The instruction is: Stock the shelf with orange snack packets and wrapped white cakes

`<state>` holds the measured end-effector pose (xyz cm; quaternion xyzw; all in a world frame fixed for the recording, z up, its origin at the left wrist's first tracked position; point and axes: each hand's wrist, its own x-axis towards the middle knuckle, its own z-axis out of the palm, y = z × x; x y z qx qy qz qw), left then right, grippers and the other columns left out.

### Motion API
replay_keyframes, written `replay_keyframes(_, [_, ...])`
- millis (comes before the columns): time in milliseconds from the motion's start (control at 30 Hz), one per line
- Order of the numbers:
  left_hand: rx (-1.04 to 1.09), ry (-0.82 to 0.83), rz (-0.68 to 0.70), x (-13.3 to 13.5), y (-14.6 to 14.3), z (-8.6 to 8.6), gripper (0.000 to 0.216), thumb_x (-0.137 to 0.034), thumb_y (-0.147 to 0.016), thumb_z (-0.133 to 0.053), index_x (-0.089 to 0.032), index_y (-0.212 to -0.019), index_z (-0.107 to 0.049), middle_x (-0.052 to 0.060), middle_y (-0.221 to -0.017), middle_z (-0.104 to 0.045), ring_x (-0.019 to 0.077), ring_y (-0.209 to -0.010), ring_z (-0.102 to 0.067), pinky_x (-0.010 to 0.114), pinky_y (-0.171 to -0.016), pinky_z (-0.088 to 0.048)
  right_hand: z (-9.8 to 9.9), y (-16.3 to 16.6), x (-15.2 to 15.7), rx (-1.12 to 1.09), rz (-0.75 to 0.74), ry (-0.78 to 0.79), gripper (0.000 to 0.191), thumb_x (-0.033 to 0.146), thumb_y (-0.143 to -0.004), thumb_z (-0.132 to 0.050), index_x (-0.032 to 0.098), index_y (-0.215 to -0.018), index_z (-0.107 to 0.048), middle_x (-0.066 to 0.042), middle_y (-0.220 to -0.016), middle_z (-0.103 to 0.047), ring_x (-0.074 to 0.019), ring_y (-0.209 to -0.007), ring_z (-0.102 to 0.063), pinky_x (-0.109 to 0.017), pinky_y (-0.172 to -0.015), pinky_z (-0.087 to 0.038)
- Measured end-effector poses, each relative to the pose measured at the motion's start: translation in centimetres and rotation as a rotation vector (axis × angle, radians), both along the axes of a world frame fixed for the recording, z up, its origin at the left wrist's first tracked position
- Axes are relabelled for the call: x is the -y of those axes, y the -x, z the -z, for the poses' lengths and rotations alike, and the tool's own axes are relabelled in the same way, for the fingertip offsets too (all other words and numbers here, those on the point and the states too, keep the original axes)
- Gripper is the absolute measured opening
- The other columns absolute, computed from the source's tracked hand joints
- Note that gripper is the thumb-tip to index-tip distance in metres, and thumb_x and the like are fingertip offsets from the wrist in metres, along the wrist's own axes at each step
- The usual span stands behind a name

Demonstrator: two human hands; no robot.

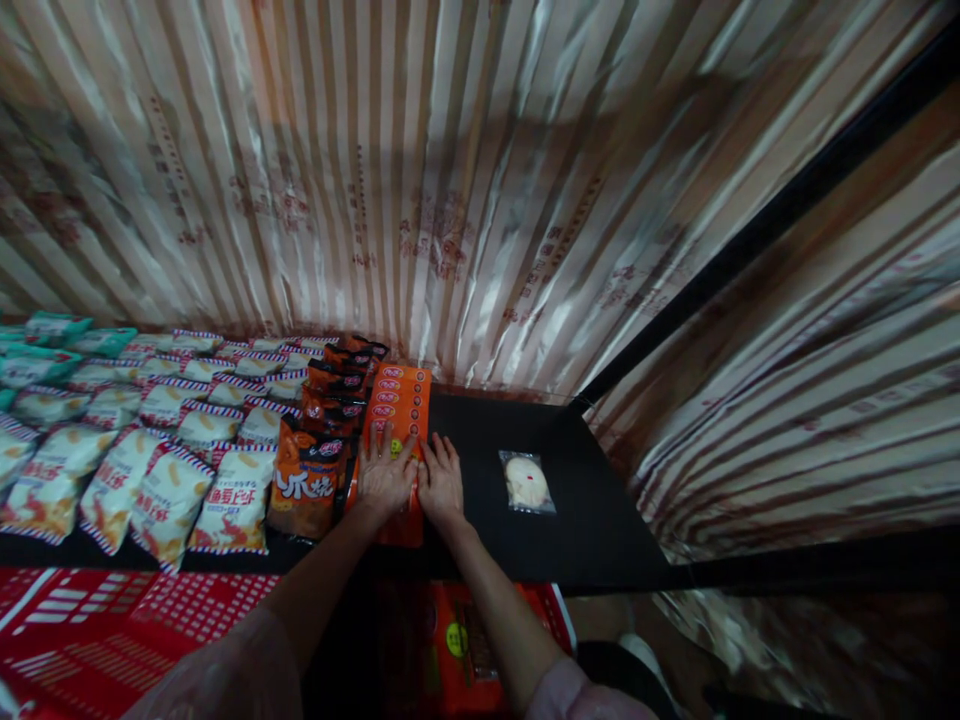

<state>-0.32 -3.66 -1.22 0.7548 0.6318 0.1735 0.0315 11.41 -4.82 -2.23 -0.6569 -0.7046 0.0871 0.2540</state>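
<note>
Both my hands lie flat, fingers spread, on a row of orange packets on a black shelf. My left hand presses the packets' left side, right beside a column of dark orange snack bags. My right hand rests on the packets' right edge, thumb touching the left hand. Neither hand grips anything.
A small clear packet with a pale round item lies alone to the right. Rows of white, red and blue snack bags and teal bags fill the shelf's left. Striped curtain hangs behind. More orange packets sit below.
</note>
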Motion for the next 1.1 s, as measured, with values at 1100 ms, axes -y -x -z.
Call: replay_keyframes(1100, [-0.012,-0.107,0.019,0.1,0.0,-0.1,0.047,-0.041,-0.083,-0.038,-0.032,-0.130,-0.038,0.004,-0.142,-0.030,0.0278,-0.133,-0.017,0.051,-0.106,-0.014,-1.1,0.2,0.6,0.001,0.019,-0.007,0.043,0.020,-0.084,-0.033,0.013,-0.124,-0.049,-0.011,-0.132,-0.044,-0.0208,-0.126,-0.031,-0.038,-0.103,-0.028])
